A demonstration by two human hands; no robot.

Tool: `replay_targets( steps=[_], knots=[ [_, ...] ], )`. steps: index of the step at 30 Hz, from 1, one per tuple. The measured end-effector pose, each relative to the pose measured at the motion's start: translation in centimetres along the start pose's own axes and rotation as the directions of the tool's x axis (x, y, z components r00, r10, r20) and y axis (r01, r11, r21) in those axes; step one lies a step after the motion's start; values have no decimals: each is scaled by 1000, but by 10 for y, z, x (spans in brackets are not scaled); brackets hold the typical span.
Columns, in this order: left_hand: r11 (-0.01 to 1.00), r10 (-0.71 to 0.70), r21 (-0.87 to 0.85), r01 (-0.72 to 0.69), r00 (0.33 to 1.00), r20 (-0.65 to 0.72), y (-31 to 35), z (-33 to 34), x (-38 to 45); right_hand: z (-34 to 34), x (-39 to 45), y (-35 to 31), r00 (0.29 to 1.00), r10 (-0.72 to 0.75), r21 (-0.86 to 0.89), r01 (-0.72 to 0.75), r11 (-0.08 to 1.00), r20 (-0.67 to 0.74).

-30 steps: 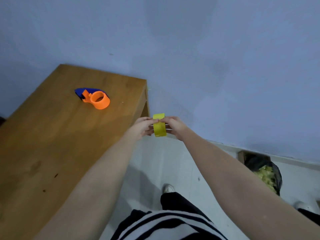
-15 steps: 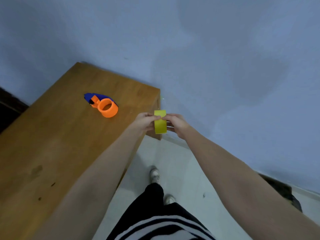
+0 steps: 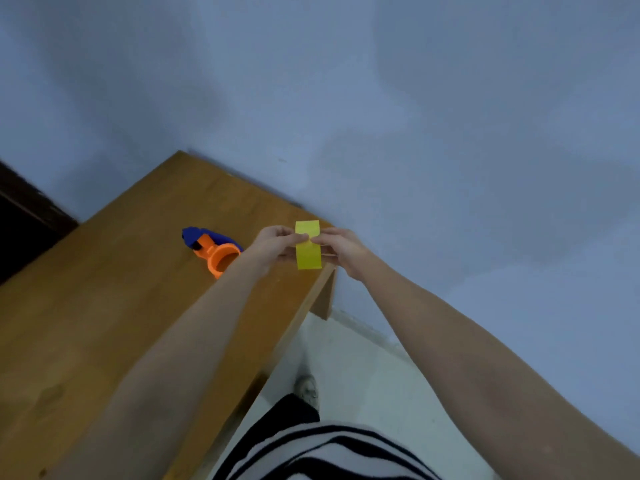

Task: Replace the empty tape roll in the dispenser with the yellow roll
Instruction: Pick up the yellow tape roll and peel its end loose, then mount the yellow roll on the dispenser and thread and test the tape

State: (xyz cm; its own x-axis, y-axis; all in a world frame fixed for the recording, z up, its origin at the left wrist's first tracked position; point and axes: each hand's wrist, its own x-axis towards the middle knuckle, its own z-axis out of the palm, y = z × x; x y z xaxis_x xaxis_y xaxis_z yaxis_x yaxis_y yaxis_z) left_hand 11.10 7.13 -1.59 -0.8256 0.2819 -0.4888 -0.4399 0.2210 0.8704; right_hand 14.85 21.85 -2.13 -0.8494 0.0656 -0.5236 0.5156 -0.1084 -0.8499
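Both hands hold the yellow tape roll [image 3: 308, 252] edge-on in the air above the table's far right corner. My left hand [image 3: 273, 245] pinches its left side and my right hand [image 3: 341, 249] pinches its right side, with the thumbs meeting on the roll's face. The orange and blue tape dispenser [image 3: 213, 251] lies on the wooden table [image 3: 104, 323] just left of my left wrist, its orange ring facing up. My left forearm hides part of that ring. I cannot see a roll inside the dispenser.
A blue-grey wall [image 3: 415, 116] rises right behind the table. The table's right edge runs beside a pale floor [image 3: 363, 375], where a shoe [image 3: 306, 389] shows. A dark opening [image 3: 24, 223] is at the far left.
The view has swung right and up, so table and dispenser sit further right in frame. My hands with the yellow roll now hover over the table corner, closer to the dispenser.
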Motion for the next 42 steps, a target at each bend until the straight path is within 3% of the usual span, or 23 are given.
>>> replay_targets(
  steps=[9,19,25,31,33,38,42],
  knots=[
    [999,36,30,-31,981,-193,18,-41,18,15,45,-25,998,19,-16,-18,1000,64],
    [980,97,196,-17,908,-407,27,-70,7,52,101,-48,948,130,-386,-8,922,290],
    [980,84,195,40,802,-591,17,-72,-10,84,122,-51,893,214,-622,90,777,396],
    [966,119,229,117,587,-801,-1,-72,-28,113,128,-38,843,260,-686,165,709,471],
    [946,133,272,177,555,-821,-9,-69,-36,122,125,-34,840,262,-717,198,669,476],
    [937,83,255,239,557,-826,-38,-60,-45,132,120,-27,820,226,-740,310,597,526],
    [946,33,219,239,602,-798,-47,-55,-43,134,119,-22,826,220,-763,331,555,519]
  ],
)
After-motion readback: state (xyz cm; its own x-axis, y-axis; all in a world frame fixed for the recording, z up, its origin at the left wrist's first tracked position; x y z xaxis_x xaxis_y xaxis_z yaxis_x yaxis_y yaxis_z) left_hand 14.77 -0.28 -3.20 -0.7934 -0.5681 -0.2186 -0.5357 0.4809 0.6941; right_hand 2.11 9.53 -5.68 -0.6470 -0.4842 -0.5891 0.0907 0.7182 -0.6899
